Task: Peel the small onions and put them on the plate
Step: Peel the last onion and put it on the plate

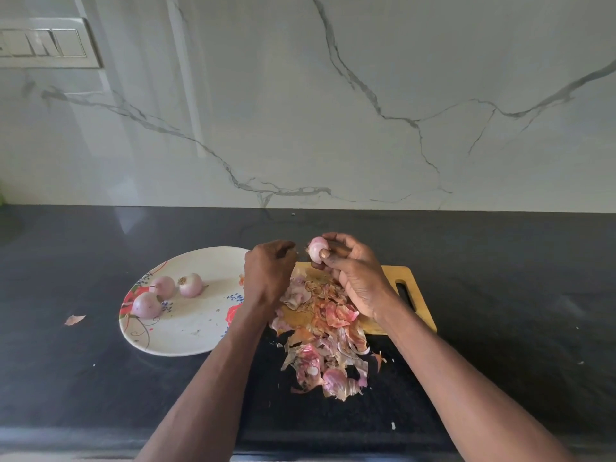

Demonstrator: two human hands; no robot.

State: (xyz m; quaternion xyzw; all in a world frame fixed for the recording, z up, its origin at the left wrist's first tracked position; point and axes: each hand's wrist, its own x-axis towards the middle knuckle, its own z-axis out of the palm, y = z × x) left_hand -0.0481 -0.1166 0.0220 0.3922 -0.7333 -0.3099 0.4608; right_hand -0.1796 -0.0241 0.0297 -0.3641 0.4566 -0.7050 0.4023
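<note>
Right hand (353,275) holds a small onion (317,250) raised over the far end of the wooden cutting board (408,278). The thumb tip lies across the bulb's near face; the other fingers curl behind it, so the bulb is pinched at the fingertips. Left hand (268,273) sits just beside it, fingers curled; something thin shows at their tips, too small to identify, so a scrap of skin or a tool cannot be confirmed.

Step in hand, by judgement: stripping the last skin from this bulb. It is best done with the right thumb kept low on the bulb, leaving the end nearest the left fingers exposed, and pulling the skin away along the bulb rather than across it. Light grip advised; a peeled surface is slippery.

Orientation: the long axis runs roughly across the view, the frayed end pointing toward the left fingertips.

Three onions (163,286) lie on the floral plate (186,341). Peelings (320,331) lie beneath both wrists.
</note>
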